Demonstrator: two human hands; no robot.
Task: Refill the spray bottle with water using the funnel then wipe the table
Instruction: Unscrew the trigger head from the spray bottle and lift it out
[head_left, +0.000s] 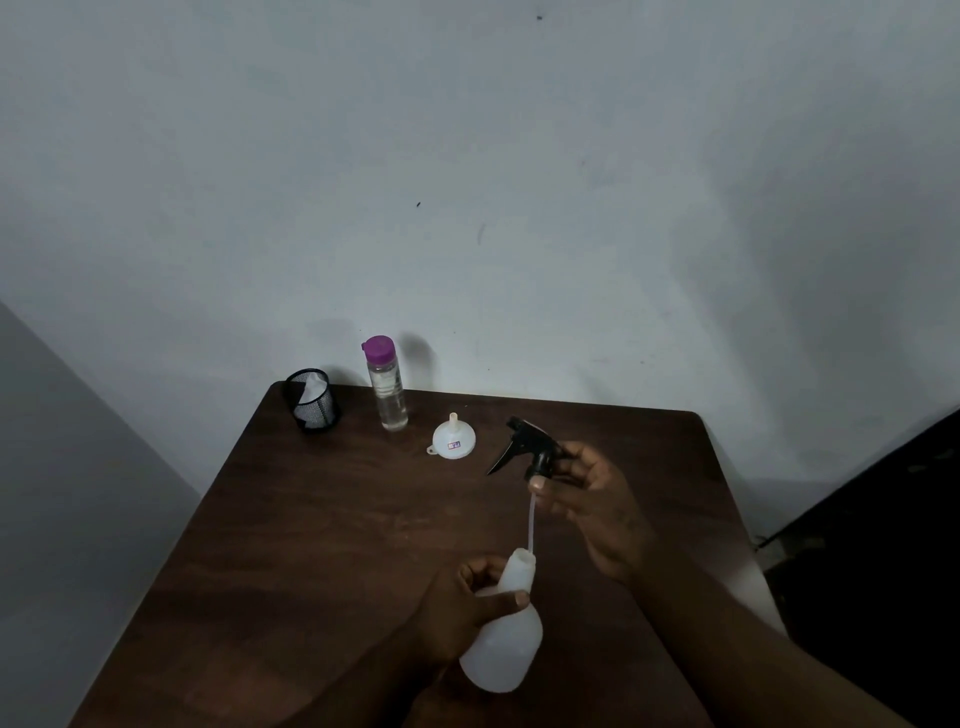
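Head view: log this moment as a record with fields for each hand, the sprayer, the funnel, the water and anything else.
left hand: grips the spray bottle, which is tilted
right hand: holds the trigger head, off the bottle's neck
dip tube: hangs from the trigger head, lower end at the bottle's mouth
funnel: on the table, spout up, untouched
water bottle: upright, purple cap on
mesh cup: far left corner, something white inside

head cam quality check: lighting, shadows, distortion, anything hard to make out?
Head view: dim, bluish light, no glare. Left hand, right hand and the black spray head blend into the dark table; white spray bottle and funnel stand out. Water bottle casts a soft shadow on the wall to its right. Table edges splay, wide-angle; detail slightly soft.
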